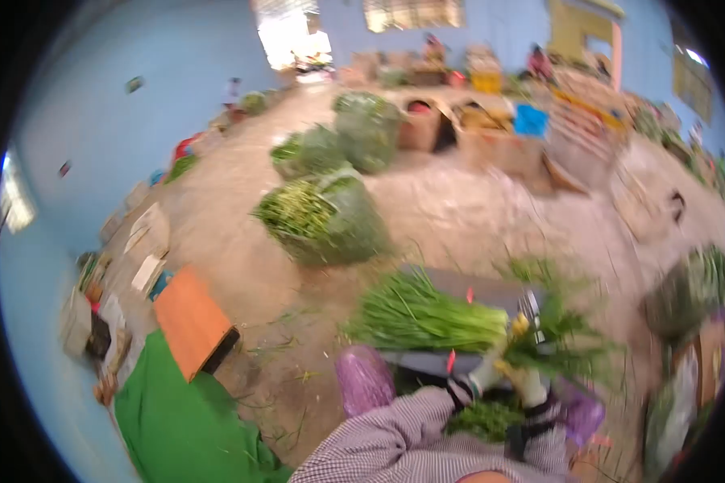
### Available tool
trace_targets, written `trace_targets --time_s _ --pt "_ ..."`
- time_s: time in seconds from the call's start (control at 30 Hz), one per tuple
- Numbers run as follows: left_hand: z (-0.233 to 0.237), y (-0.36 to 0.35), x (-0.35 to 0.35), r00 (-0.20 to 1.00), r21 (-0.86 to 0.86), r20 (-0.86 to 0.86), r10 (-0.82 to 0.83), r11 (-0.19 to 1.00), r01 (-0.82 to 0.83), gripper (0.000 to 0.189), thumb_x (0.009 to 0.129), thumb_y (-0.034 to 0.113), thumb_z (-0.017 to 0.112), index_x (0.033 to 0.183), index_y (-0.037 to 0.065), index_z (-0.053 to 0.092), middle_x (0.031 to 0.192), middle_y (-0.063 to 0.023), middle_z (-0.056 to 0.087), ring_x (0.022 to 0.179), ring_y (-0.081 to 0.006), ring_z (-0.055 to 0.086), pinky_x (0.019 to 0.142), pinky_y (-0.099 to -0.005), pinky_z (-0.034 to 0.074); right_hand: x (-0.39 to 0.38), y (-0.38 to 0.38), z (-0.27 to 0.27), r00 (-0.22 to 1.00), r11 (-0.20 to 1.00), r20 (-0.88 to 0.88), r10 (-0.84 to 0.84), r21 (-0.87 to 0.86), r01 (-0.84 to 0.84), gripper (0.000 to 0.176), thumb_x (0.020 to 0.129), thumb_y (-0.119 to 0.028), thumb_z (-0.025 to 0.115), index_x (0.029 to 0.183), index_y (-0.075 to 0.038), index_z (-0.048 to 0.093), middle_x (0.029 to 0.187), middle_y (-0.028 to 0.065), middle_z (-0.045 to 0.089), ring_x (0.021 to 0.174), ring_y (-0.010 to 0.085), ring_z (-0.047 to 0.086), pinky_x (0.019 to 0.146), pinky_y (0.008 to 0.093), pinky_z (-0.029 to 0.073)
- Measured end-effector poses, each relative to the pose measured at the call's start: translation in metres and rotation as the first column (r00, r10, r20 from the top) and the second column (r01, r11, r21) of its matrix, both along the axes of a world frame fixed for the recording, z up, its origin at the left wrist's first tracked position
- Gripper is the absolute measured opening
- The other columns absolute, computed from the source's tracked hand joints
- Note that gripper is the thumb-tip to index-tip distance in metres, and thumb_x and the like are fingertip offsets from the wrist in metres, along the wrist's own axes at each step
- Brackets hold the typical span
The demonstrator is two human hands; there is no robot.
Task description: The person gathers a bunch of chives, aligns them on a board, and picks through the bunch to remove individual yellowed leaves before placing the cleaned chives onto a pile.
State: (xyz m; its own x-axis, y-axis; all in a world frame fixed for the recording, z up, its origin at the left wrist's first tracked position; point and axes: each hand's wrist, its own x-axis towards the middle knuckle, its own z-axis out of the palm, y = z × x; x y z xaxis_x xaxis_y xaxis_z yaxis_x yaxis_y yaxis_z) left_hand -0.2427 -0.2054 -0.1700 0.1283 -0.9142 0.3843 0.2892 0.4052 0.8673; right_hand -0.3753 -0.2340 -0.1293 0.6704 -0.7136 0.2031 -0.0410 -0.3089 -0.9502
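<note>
A thick bundle of long green stalks [427,315], pale at its right end, lies across a dark flat board [415,362]. My left hand [485,373], in a pale glove, is at the pale stalk ends; its fingers are smeared by motion. Beside it my right hand [530,386], also gloved, appears closed on a loose bunch of greens [568,342] that spreads to the right. A shiny metal piece [530,310] stands at the board's right end, and red marks or strips show near the bundle. More greens [485,420] lie beneath my forearms.
Large clear bags of greens [342,225] stand ahead on the floor. On the left are an orange board [192,322] and a green cloth [177,410]. Another filled bag [689,290] stands right. Boxes [499,153], a blue item [530,121] and people [540,64] are farther back.
</note>
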Motion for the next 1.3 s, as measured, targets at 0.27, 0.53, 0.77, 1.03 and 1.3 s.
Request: trace_targets --time_s 0.27,0.53,0.77,1.03,1.3 --pt "0.054 0.038 0.076 0.898 0.183 -0.379 0.224 0.969 -0.164 0.03 0.098 0.01 0.059 0.127 0.002 0.056 0.102 -0.0079 0.066 0.101 -0.0232 0.063 0.101 -0.0405 0.049 -0.025 -0.041 0.065 0.893 0.929 0.263 -0.366 0.056 0.365 0.047 0.099 -0.012 0.061 0.143 -0.003 0.049 0.138 0.0131 0.057 0.127 0.02 0.054 0.108 0.0331 0.041" --pt "0.054 0.051 0.087 0.685 0.145 -0.696 0.214 0.977 -0.158 0.032 0.097 0.01 0.06 0.128 0.003 0.055 0.094 -0.0045 0.062 0.094 -0.0205 0.06 0.102 -0.0445 0.049 0.023 0.014 0.105 0.924 0.743 -0.26 -0.281 -0.668 0.038 0.097 0.075 -0.05 0.079 0.151 -0.006 0.038 0.147 0.0172 0.045 0.141 0.0311 0.04 0.116 0.0473 0.03" --pt "0.053 0.059 0.097 0.543 0.164 -0.815 0.202 0.979 -0.117 0.033 0.098 0.012 0.058 0.129 0.002 0.058 0.096 -0.0052 0.064 0.096 -0.0209 0.061 0.103 -0.0437 0.047 0.062 0.017 0.033 0.734 0.911 -0.672 -0.102 -0.36 -0.203 0.085 0.082 -0.037 0.074 0.151 -0.01 0.035 0.117 0.0171 0.064 0.104 0.0327 0.066 0.088 0.0439 0.054" --pt "0.063 0.058 0.154 0.497 0.178 -0.834 0.24 0.969 -0.168 0.036 0.1 0.022 0.06 0.131 0.005 0.058 0.107 -0.007 0.067 0.105 -0.0203 0.062 0.105 -0.0414 0.048 0.081 -0.029 0.031 0.834 0.904 -0.408 0.372 -0.047 -0.426 0.058 0.087 -0.038 0.076 0.126 -0.001 0.056 0.114 0.0204 0.068 0.104 0.0357 0.064 0.09 0.0392 0.05" --pt "0.049 0.057 0.15 0.601 0.012 -0.795 0.078 0.994 -0.113 0.046 0.101 0.016 0.06 0.142 0.002 0.047 0.094 -0.0018 0.06 0.09 -0.0148 0.06 0.099 -0.0397 0.049 0.108 -0.015 0.079 0.641 0.796 -0.49 0.591 0.485 -0.362 0.067 0.085 -0.036 0.079 0.137 -0.003 0.053 0.119 0.0174 0.066 0.11 0.0257 0.061 0.099 0.0373 0.046"
